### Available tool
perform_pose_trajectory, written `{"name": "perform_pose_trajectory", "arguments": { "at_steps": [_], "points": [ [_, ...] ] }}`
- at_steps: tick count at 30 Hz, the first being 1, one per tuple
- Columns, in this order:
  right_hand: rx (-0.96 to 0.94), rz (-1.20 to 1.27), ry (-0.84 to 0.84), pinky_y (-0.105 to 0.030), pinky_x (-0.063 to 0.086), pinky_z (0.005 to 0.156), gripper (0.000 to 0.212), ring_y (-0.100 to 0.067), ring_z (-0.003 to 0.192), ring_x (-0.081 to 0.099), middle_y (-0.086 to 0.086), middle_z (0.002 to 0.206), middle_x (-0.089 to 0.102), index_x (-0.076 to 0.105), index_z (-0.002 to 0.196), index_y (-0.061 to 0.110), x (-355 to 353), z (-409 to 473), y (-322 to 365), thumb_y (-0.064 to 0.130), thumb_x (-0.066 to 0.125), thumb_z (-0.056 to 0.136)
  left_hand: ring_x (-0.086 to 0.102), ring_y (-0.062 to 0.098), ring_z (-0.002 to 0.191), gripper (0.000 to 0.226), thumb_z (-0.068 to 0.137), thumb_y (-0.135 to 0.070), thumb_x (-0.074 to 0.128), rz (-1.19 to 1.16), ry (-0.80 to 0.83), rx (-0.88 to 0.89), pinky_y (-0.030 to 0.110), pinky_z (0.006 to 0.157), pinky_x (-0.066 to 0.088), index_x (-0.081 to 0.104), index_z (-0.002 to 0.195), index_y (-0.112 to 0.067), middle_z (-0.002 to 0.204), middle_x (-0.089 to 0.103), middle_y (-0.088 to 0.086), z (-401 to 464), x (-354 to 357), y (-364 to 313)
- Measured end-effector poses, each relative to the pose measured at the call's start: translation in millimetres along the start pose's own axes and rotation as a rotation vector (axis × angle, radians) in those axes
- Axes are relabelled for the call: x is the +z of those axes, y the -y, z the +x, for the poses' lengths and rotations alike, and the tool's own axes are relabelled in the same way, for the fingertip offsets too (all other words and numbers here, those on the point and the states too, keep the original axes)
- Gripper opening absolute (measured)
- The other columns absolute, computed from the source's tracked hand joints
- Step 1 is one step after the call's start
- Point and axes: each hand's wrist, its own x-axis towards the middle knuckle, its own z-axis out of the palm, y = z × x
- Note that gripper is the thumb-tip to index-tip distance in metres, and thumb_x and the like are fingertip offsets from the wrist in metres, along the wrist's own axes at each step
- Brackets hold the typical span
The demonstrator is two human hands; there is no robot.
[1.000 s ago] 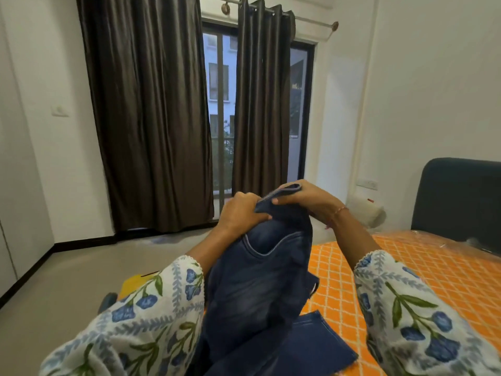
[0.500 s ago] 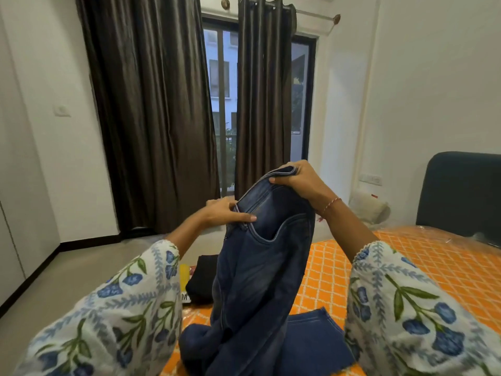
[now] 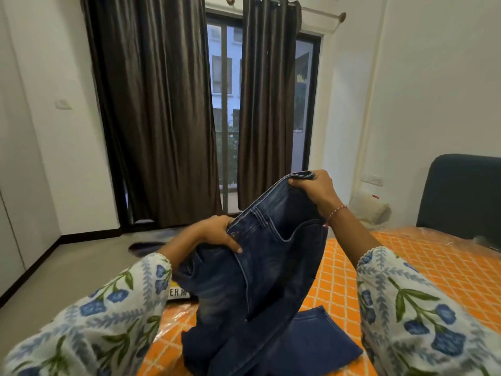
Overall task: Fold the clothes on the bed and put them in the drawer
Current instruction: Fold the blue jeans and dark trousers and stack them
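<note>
Above the bed (image 3: 433,267), jeans (image 3: 260,267) held up, legs trailing on it, left hand (image 3: 214,234) gripping waistband low, right hand (image 3: 314,188) pinching it high, jeans hiding a lettered item (image 3: 179,293), curtains (image 3: 151,104), headboard (image 3: 461,194) beyond.

We note soft daylight entering through the far window (image 3: 226,104) between dark curtains (image 3: 151,118); the room is evenly, moderately bright. The white walls (image 3: 433,90) show no hard shadows. Glare sits on the plastic film over the bed (image 3: 433,256) at right. Wide-angle bending curves the edges; the near sleeves (image 3: 108,316) look slightly soft.
</note>
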Motion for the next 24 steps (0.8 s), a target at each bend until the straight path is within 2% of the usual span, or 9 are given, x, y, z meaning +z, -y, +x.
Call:
{"name": "perform_pose_trajectory", "arguments": {
  "at_steps": [2, 3, 5, 7, 10, 11, 15, 20, 24],
  "points": [
    [0.051, 0.021, -0.02, -0.028, 0.051, 0.08, 0.012, -0.006, 0.073, 0.056, -0.004, 0.09, 0.065, 0.07, 0.093, 0.006, 6.0, -2.0, -2.8, 0.011, 0.071, 0.082, 0.057, 0.027, 0.114, 0.059, 0.071, -0.036, 0.076, 0.212, -0.242, -0.033, 0.04, 0.092, 0.047, 0.051, 0.124, -0.027, 0.118, 0.062, 0.002, -3.7, 20.4, 16.9],
    [0.077, 0.039, -0.017, -0.03, 0.051, 0.082, 0.007, -0.008, 0.075, 0.057, -0.004, 0.09, 0.065, 0.069, 0.088, 0.01, 7.9, -2.3, -3.7, 0.011, 0.072, 0.081, 0.051, 0.03, 0.118, 0.066, 0.072, -0.038, 0.073, 0.287, -0.304, -0.045, 0.041, 0.092, 0.046, 0.045, 0.13, -0.026, 0.125, 0.056, 0.006, -6.3, 33.1, 21.6],
    [0.115, 0.05, 0.002, -0.03, 0.052, 0.079, 0.01, -0.011, 0.076, 0.059, -0.005, 0.089, 0.066, 0.066, 0.078, 0.016, 11.5, -3.6, -4.3, 0.01, 0.074, 0.079, 0.04, 0.034, 0.122, 0.078, 0.075, -0.038, 0.071, 0.422, -0.358, -0.125, 0.043, 0.09, 0.043, 0.031, 0.14, -0.021, 0.132, 0.037, 0.01, -11.7, 65.1, 23.8],
    [0.159, 0.072, -0.024, -0.028, 0.052, 0.073, 0.013, -0.015, 0.076, 0.059, -0.007, 0.088, 0.065, 0.065, 0.075, 0.015, 12.1, -5.3, -4.6, 0.008, 0.075, 0.077, 0.038, 0.033, 0.122, 0.079, 0.081, -0.035, 0.068, 0.447, -0.412, -0.286, 0.043, 0.089, 0.043, 0.023, 0.143, -0.019, 0.136, 0.031, 0.009, -15.3, 100.7, 26.9],
    [0.227, 0.089, -0.098, -0.032, 0.052, 0.076, 0.013, -0.02, 0.081, 0.059, -0.009, 0.089, 0.064, 0.063, 0.075, 0.013, 2.0, -6.7, -8.9, 0.008, 0.075, 0.076, 0.052, 0.028, 0.113, 0.026, 0.093, -0.02, 0.05, 0.31, -0.45, -0.442, 0.038, 0.086, 0.043, 0.051, 0.119, -0.018, 0.123, 0.056, 0.006, -19.8, 126.0, 54.0],
    [0.25, 0.089, -0.111, -0.034, 0.053, 0.079, 0.012, -0.022, 0.084, 0.06, -0.01, 0.091, 0.065, 0.064, 0.077, 0.012, -3.0, -7.2, -11.5, 0.008, 0.076, 0.076, 0.055, 0.027, 0.11, 0.02, 0.095, -0.018, 0.045, 0.258, -0.471, -0.474, 0.036, 0.086, 0.041, 0.056, 0.111, -0.02, 0.117, 0.061, 0.005, -23.4, 128.2, 65.5],
    [0.351, 0.127, -0.172, -0.043, 0.055, 0.087, 0.018, -0.03, 0.092, 0.065, -0.014, 0.098, 0.069, 0.067, 0.086, 0.007, -19.5, -3.7, -22.4, 0.009, 0.078, 0.072, 0.056, 0.027, 0.109, 0.012, 0.1, -0.023, 0.037, 0.076, -0.575, -0.407, 0.038, 0.097, 0.028, 0.048, 0.098, -0.021, 0.105, 0.066, 0.007, -27.4, 122.2, 89.3],
    [0.461, 0.183, -0.294, -0.044, 0.054, 0.089, 0.034, -0.032, 0.097, 0.063, -0.013, 0.104, 0.066, 0.064, 0.105, 0.001, -26.3, 7.8, -27.5, 0.012, 0.076, 0.075, 0.057, 0.043, 0.101, 0.022, 0.099, -0.024, 0.041, 0.082, -0.606, -0.239, 0.044, 0.078, 0.042, 0.05, 0.102, -0.005, 0.107, 0.062, 0.027, -11.0, 67.7, 78.2],
    [0.475, 0.141, -0.377, -0.038, 0.054, 0.084, 0.026, -0.029, 0.093, 0.062, -0.012, 0.104, 0.065, 0.063, 0.106, 0.003, -12.6, 9.0, -25.1, 0.009, 0.067, 0.081, 0.056, 0.041, 0.099, 0.023, 0.096, -0.027, 0.046, 0.004, -0.579, -0.226, 0.041, 0.077, 0.044, 0.053, 0.085, -0.008, 0.103, 0.06, 0.022, 3.4, 6.9, 29.5]
  ]
}}
